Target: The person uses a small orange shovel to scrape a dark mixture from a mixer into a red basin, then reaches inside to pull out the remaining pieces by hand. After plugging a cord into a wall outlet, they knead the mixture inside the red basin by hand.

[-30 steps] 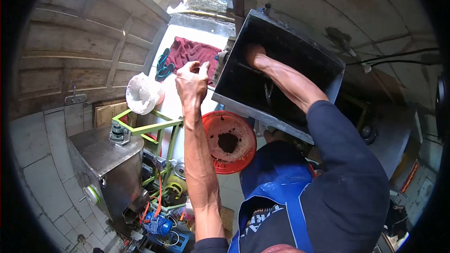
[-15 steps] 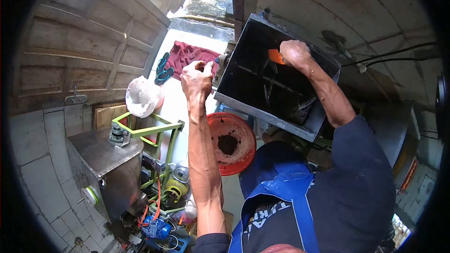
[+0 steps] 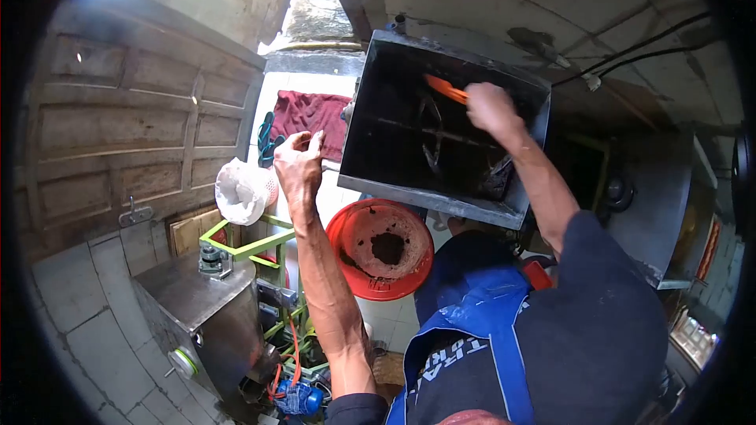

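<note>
Head view, looking down. My right hand [image 3: 490,106] is closed around an orange scraper [image 3: 446,89] and reaches into the tilted dark metal mixing trough [image 3: 431,203], near its far right corner. The scraper's blade projects up and left from my fist and sits just beside the mixer's bladed shaft [image 3: 431,138], which crosses the trough interior; whether blade and shaft touch I cannot tell. My left hand [image 3: 298,165] hangs outside the trough by its left edge, with the fingers loosely curled around nothing visible.

An orange basin [image 3: 354,275] stands below the trough's low front lip and holds a small dark mound of residue at its centre. I judge the emptying to be largely done: the trough walls look mostly bare, dark clumps remain in the lower right corner near the shaft's end, and these are what is left to scrape out.
</note>
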`<move>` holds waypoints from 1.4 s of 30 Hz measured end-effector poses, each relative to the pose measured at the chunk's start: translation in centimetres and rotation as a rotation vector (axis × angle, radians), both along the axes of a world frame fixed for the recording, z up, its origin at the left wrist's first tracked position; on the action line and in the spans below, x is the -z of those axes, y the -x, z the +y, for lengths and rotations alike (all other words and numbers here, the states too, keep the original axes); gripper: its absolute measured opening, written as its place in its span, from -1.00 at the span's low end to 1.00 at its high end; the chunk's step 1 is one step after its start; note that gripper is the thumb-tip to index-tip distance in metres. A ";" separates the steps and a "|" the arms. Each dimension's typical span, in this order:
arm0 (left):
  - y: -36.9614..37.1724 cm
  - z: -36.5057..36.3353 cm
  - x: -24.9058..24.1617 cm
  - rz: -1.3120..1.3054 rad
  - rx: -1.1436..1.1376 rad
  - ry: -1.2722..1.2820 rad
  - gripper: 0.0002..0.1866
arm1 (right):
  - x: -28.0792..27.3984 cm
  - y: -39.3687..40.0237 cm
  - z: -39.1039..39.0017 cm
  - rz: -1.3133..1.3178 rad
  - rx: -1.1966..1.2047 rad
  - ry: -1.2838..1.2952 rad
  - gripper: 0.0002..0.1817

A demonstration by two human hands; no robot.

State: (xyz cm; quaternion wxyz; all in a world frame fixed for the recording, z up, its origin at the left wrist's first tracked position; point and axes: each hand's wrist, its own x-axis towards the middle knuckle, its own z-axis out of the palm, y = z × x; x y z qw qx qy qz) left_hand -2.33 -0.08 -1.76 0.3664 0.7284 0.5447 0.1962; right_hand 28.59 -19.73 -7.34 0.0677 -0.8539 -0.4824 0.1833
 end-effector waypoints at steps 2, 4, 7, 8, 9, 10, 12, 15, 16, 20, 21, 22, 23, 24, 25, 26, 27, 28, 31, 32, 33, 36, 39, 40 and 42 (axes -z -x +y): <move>-0.2 -0.2 -0.5 0.039 0.006 -0.003 -0.58 | 3.2 -3.3 -4.6 0.110 0.022 -0.053 -0.76; -0.1 0.2 -0.1 0.034 0.016 0.041 -0.58 | 3.2 -3.9 -5.9 0.392 0.140 0.080 -0.72; 0.2 0.1 0.2 0.079 0.026 0.028 -0.56 | 4.5 -4.3 -7.1 0.791 0.277 0.198 -0.63; 0.3 0.3 0.3 0.101 0.031 0.011 -0.56 | 5.1 -4.5 -7.1 0.905 0.300 0.180 -0.61; 0.0 0.1 -0.2 0.092 0.017 0.033 -0.56 | 5.3 -4.7 -7.4 0.911 0.305 0.180 -0.61; 0.1 0.0 -0.1 0.100 0.024 0.036 -0.56 | 5.5 -4.7 -7.9 0.918 0.310 0.187 -0.61; 0.0 0.2 -0.1 0.077 0.011 0.059 -0.56 | 5.4 -4.9 -8.0 0.923 0.316 0.188 -0.61; -0.1 0.1 -0.3 0.072 -0.001 0.064 -0.59 | 4.9 -4.5 -8.4 0.904 0.306 0.182 -0.63; -0.2 0.1 -0.3 0.071 -0.002 0.063 -0.61 | 5.0 -4.6 -8.2 0.904 0.276 0.169 -0.64; -0.3 -0.1 -0.3 0.036 -0.007 0.053 -0.63 | 10.1 -5.3 -4.4 0.733 0.060 -0.039 -0.66; -0.2 0.0 -0.1 0.039 -0.010 0.053 -0.63 | 12.6 -5.5 -2.0 0.621 0.022 -0.037 -0.66; -0.2 0.0 -0.1 0.044 -0.015 0.051 -0.63 | 15.4 -5.6 0.4 0.511 -0.017 -0.037 -0.66; 0.0 -0.2 -0.3 0.050 -0.014 0.051 -0.63 | 18.8 -5.8 1.8 0.517 -0.015 -0.037 -0.66; -0.2 -0.3 -0.7 0.084 -0.015 0.060 -0.63 | 21.9 -6.4 3.3 0.625 0.035 0.036 -0.74; -0.6 -0.2 -0.9 0.114 -0.017 0.069 -0.63 | 21.5 -6.6 4.5 0.727 0.085 0.108 -0.80; -0.6 -0.2 -0.8 0.114 -0.016 0.071 -0.63 | 21.0 -6.6 3.7 0.727 0.087 0.110 -0.80; -0.6 -0.2 -0.6 0.089 -0.017 0.050 -0.63 | 16.6 -5.6 2.2 0.556 0.067 0.027 -0.80; -0.4 -0.2 -0.5 0.065 -0.019 0.029 -0.63 | 11.8 -4.6 1.0 0.384 0.044 -0.056 -0.81; -0.6 -0.3 -1.0 0.094 -0.032 0.059 -0.65 | 5.3 -2.7 -3.0 0.470 0.172 0.019 -0.77; -0.9 -0.3 -1.1 0.107 -0.040 0.068 -0.66 | 5.1 -2.5 -4.7 0.435 0.160 -0.030 -0.77; -0.8 -0.3 -1.0 0.112 -0.032 0.060 -0.67 | 5.1 -2.3 -5.4 0.404 0.149 -0.076 -0.76; -0.5 -0.1 -0.5 0.088 -0.024 0.054 -0.67 | 6.9 -3.8 -3.6 0.615 0.165 0.019 -0.77; -0.8 -0.3 -0.9 0.112 -0.037 0.057 -0.67 | 15.1 -5.1 2.0 0.428 -0.033 -0.125 -0.74; -0.9 -0.2 -0.8 0.110 -0.038 0.055 -0.67 | 15.0 -5.0 4.0 0.479 0.001 -0.049 -0.74; -0.6 -0.2 -0.5 0.086 -0.030 0.049 -0.65 | 17.2 -5.2 5.2 0.537 0.039 0.035 -0.74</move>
